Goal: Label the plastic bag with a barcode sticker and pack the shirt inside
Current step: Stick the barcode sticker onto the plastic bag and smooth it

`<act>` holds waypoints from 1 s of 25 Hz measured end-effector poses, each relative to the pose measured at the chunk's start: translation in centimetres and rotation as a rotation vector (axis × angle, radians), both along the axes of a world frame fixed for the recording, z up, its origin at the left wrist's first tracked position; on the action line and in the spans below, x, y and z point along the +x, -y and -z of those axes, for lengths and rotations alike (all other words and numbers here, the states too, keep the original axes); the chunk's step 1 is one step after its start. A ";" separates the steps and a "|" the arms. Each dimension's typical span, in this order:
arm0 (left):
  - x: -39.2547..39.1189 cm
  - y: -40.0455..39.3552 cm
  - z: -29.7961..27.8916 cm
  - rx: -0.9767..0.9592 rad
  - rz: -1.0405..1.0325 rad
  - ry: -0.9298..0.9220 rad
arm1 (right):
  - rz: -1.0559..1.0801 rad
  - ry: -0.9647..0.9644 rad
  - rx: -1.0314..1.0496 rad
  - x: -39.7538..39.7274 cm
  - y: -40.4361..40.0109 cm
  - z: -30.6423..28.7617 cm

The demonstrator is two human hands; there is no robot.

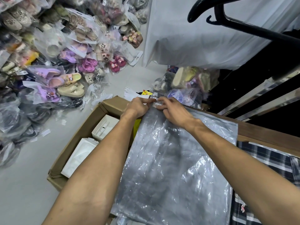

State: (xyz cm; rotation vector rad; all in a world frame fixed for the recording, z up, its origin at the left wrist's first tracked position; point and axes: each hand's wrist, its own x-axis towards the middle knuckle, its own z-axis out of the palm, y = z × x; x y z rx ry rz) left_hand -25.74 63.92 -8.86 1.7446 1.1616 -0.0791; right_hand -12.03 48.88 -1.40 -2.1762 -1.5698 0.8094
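A large clear plastic bag (pixel 175 159) lies flat in front of me, crinkled and shiny, over a brown surface. At its far corner sits a small white barcode sticker (pixel 157 104). My left hand (pixel 138 106) pinches the bag's far edge just left of the sticker. My right hand (pixel 172 109) has its fingertips on the sticker, pressing or holding it against the bag. A dark blue and white plaid shirt (pixel 267 163) lies at the right, partly under the bag's edge.
An open cardboard box (pixel 78 140) with white trays stands at my left. Piles of bagged sandals (pixel 61 65) cover the floor at left and far right. A black hanger (pixel 227 18) and a white sheet hang above. A wooden edge (pixel 267 135) runs at right.
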 end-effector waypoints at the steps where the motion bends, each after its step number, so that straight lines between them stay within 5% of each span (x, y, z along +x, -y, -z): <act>1: 0.0 0.2 -0.8 -0.002 0.006 -0.022 | 0.013 0.003 0.018 0.4 0.5 0.1; 16: 0.1 0.2 -3.6 0.047 0.024 -0.077 | 0.159 0.029 0.069 -0.5 2.2 0.7; 25: 0.4 -0.5 -3.4 -0.018 0.033 -0.059 | 0.006 0.174 0.158 0.6 3.3 1.2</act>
